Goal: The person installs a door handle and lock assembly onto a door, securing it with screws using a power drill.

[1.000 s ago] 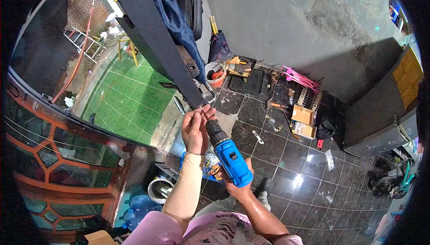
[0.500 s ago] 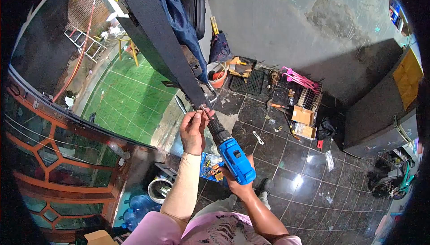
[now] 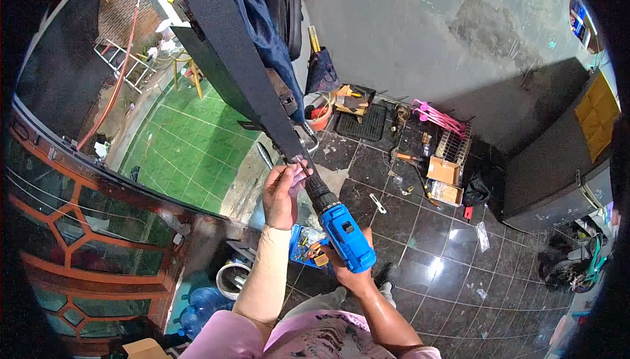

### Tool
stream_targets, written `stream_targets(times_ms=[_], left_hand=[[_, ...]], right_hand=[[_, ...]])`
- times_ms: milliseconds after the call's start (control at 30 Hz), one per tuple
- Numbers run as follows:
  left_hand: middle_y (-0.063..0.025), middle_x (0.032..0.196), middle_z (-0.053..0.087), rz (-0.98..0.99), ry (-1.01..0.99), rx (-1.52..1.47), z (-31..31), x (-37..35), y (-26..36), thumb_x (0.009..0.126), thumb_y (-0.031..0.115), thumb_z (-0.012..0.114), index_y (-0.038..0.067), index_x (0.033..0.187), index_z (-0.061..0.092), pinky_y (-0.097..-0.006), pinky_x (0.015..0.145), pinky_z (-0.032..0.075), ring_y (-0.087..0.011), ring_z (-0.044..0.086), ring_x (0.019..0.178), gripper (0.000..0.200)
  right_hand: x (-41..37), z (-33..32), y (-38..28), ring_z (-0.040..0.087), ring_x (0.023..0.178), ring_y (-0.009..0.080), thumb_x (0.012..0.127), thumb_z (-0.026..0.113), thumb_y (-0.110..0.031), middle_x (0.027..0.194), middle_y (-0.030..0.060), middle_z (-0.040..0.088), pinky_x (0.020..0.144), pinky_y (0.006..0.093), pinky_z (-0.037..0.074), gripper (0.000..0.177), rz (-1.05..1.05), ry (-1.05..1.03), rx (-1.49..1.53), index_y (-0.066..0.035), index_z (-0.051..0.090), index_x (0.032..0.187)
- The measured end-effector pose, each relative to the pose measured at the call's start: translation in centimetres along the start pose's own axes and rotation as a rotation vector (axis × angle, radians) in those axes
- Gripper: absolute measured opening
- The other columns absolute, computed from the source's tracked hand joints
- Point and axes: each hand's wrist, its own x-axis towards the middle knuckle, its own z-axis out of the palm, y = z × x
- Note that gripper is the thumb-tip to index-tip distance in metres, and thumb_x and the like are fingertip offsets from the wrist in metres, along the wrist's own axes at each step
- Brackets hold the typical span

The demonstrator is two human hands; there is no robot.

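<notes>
My right hand [image 3: 352, 277] is wrapped around the grip of a blue cordless drill [image 3: 348, 237], whose black chuck points up and left. The drill's tip reaches the narrow edge of a dark door [image 3: 239, 63], near its lower end in view. My left hand [image 3: 282, 191] is at that same spot, fingers pinched together beside the front of the chuck. What those fingers hold is too small to make out. A silver door handle [image 3: 264, 155] sticks out left of the door edge, and a second handle [image 3: 311, 139] shows on the right.
Below my hands, a blue tray [image 3: 305, 247] of small parts sits on the dark tiled floor. A hammer [image 3: 408, 156], an open cardboard box [image 3: 446, 170] and pink hangers [image 3: 438, 117] lie farther right. A fridge [image 3: 558, 175] stands at the right, large water bottles [image 3: 200, 310] at lower left.
My left fingers have shifted slightly at the door edge. The drill has dipped a little toward me; otherwise the scene is nearly the same.
</notes>
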Motion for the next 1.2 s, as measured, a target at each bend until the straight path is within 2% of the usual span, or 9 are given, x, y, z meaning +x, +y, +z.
stream_targets(times_ms=[133,433,533,633,833,933,1033,1133,1200], left_hand=[[-0.0145,0.110,0.069,0.023,-0.011,-0.089,0.0,0.1,-0.4,0.098,0.019,0.060,0.005,0.102,0.062,-0.0338,0.088,0.051,-0.0233,0.068,0.098,0.016],[-0.0138,0.110,0.069,-0.057,0.023,-0.102,0.4,-0.2,0.5,0.096,0.016,0.062,0.005,0.102,0.063,-0.0356,0.093,0.050,-0.0248,0.068,0.100,0.013],[-0.0147,0.110,0.069,-0.045,0.001,-0.128,0.4,-0.1,0.5,0.096,0.017,0.062,0.005,0.101,0.063,-0.0357,0.092,0.050,-0.0264,0.068,0.101,0.013],[-0.0188,0.113,0.067,-0.083,0.008,-0.166,0.0,0.0,0.4,0.095,0.014,0.061,0.001,0.103,0.062,-0.0420,0.100,0.046,-0.0307,0.064,0.106,0.015],[-0.0190,0.114,0.067,-0.092,0.004,-0.162,-0.2,0.0,0.4,0.094,0.014,0.061,0.001,0.102,0.062,-0.0433,0.103,0.045,-0.0310,0.064,0.107,0.015],[-0.0190,0.115,0.067,-0.087,-0.001,-0.166,-0.2,0.1,0.4,0.095,0.014,0.061,0.001,0.102,0.062,-0.0440,0.103,0.045,-0.0310,0.064,0.108,0.015],[-0.0178,0.110,0.068,-0.084,0.007,-0.159,0.1,0.1,0.7,0.095,0.014,0.063,0.003,0.101,0.062,-0.0399,0.095,0.050,-0.0310,0.067,0.102,0.013],[-0.0181,0.111,0.068,-0.088,-0.007,-0.173,-0.1,0.2,0.6,0.095,0.013,0.062,0.002,0.101,0.062,-0.0406,0.096,0.050,-0.0309,0.067,0.102,0.013],[-0.0183,0.112,0.068,-0.082,-0.012,-0.172,-0.3,0.3,0.5,0.095,0.013,0.061,0.002,0.102,0.062,-0.0411,0.097,0.049,-0.0311,0.067,0.103,0.013]], right_hand=[[-0.1,0.1,0.0,0.067,0.078,0.0312,0.072,0.088,-0.021,0.087,0.0134,0.064,0.067,0.0397,0.052,0.049,0.031,0.019,0.021,-0.003,0.053,0.101],[0.1,0.0,0.5,0.066,0.075,0.0325,0.071,0.088,-0.021,0.089,0.0137,0.062,0.066,0.0396,0.051,0.048,-0.081,-0.004,-0.060,-0.003,0.057,0.102],[0.0,0.3,0.3,0.065,0.074,0.0320,0.070,0.089,-0.021,0.088,0.0130,0.061,0.065,0.0398,0.050,0.047,-0.021,0.032,0.028,-0.003,0.058,0.101],[-0.2,0.0,0.6,0.064,0.075,0.0316,0.069,0.089,-0.021,0.088,0.0127,0.060,0.065,0.0404,0.050,0.046,0.029,-0.008,-0.009,-0.004,0.060,0.101],[0.3,0.0,0.7,0.064,0.074,0.0310,0.069,0.089,-0.020,0.088,0.0128,0.060,0.065,0.0405,0.050,0.048,-0.061,0.012,-0.031,-0.003,0.058,0.102],[0.6,-0.2,0.3,0.064,0.074,0.0307,0.070,0.088,-0.020,0.088,0.0125,0.061,0.065,0.0399,0.050,0.048,-0.066,-0.021,-0.065,-0.003,0.057,0.102],[0.6,-0.1,0.3,0.065,0.073,0.0305,0.070,0.088,-0.020,0.086,0.0119,0.062,0.064,0.0390,0.050,0.047,-0.024,-0.014,-0.010,-0.004,0.057,0.101],[1.2,-0.1,-0.5,0.066,0.071,0.0303,0.071,0.088,-0.021,0.084,0.0113,0.063,0.064,0.0387,0.050,0.047,-0.011,0.040,0.061,-0.004,0.056,0.100],[1.4,-0.2,-0.4,0.066,0.071,0.0305,0.071,0.088,-0.021,0.083,0.0115,0.063,0.063,0.0389,0.050,0.047,-0.045,0.008,-0.010,-0.004,0.056,0.100]])
